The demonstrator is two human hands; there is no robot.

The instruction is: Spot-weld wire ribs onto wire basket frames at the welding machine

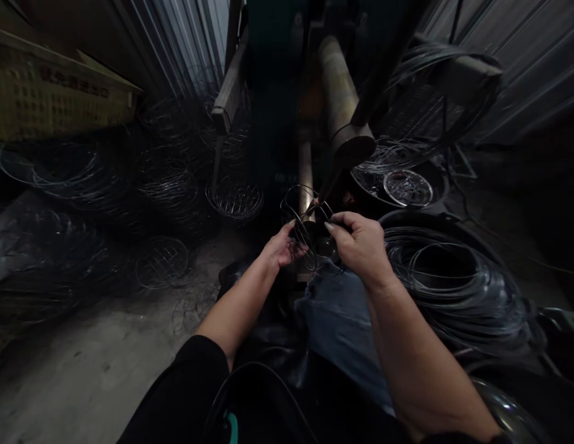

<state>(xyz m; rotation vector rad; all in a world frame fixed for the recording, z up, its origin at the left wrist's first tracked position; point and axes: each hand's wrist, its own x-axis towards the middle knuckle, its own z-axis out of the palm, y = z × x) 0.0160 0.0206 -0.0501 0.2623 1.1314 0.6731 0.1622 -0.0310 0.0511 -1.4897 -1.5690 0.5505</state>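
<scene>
Aslant, upper-left to lower-right, the wire frame [303,232]

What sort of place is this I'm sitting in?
Probably a small metal wire workshop: there's a large coil of wire on your right, piles of round wire racks on your left, and a dark machine ahead.

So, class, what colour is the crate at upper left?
The crate is yellow, seen in the head view.

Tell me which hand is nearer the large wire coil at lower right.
Right. The right hand is just left of the large wire coil; the left hand is farther left, beyond the right hand.
</scene>
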